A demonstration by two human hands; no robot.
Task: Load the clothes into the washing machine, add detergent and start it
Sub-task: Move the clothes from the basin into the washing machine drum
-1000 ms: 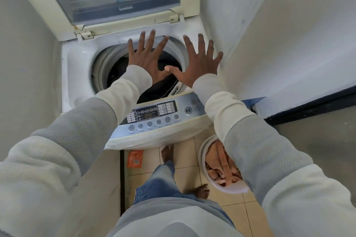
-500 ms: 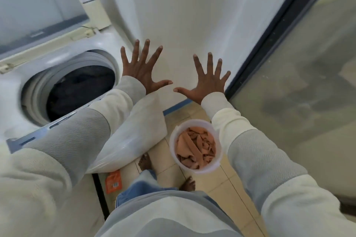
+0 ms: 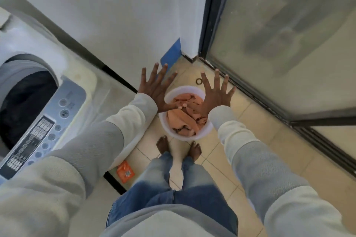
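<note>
Half a second ago both hands were spread in front of the white wall, with the basin lower in view, between the forearms. Now the view has swung right and down. The left hand (image 3: 156, 92) and right hand (image 3: 215, 96) hover over the white plastic basin (image 3: 192, 137), fingers straight and splayed, palms down, holding nothing. The thumbs nearly meet above the clothes (image 3: 185, 119), a crumpled heap of salmon-pink fabric filling the round basin. Whether either palm touches the fabric cannot be made out.

The washing machine (image 3: 77, 82) has slid to the left of the basin and is cut off by the frame edge. Its raised lid is out of view now. Only part of the round drum opening (image 3: 25, 102) shows, dark inside, so what it holds is unclear. The grey control panel (image 3: 42, 131) is partly covered by the left sleeve, its labels too blurred to read.

Just short of the basin stand two bare feet (image 3: 162, 145) on glossy beige floor tiles (image 3: 250, 121). To the basin's near left an orange sachet (image 3: 125, 172) lies on the floor by the machine's base, its print illegible. Beyond the basin a small dark ring (image 3: 198, 81) lies on the tiles, and a blue patch (image 3: 172, 52) marks the foot of the wall. To the right runs a dark-framed glass door (image 3: 289, 44), hazy with reflections.
</note>
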